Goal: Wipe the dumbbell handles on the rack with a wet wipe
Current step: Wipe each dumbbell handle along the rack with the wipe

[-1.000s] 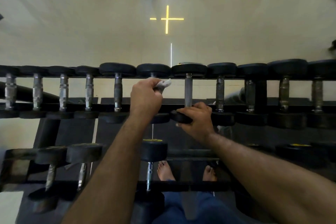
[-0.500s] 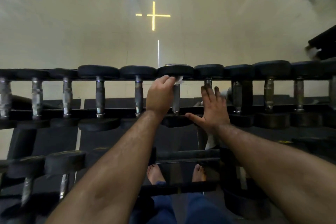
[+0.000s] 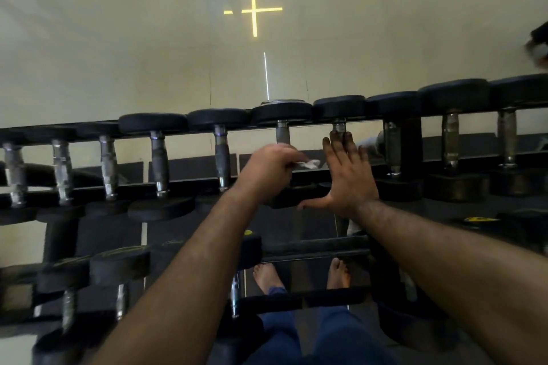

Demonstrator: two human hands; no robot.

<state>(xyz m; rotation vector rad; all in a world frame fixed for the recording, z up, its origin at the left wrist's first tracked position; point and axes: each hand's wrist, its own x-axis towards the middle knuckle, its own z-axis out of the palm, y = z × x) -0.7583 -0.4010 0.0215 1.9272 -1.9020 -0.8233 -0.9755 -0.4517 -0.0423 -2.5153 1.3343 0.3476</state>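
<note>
On the top rack (image 3: 189,187), left hand (image 3: 268,167) grips the wet wipe (image 3: 308,163) around a dumbbell handle (image 3: 282,135), low on the bar. Right hand (image 3: 348,178) lies flat, fingers straight, over the neighbouring dumbbell (steadying it, probably). Best to twist while sliding the full length, keeping pressure even.

Black dumbbell heads (image 3: 152,123), silver-grey handles (image 3: 159,163), black rack (image 3: 320,247). White wet wipe (image 3: 310,163). Beige floor (image 3: 118,47) with yellow cross (image 3: 254,10); blue trousers (image 3: 341,332).
</note>
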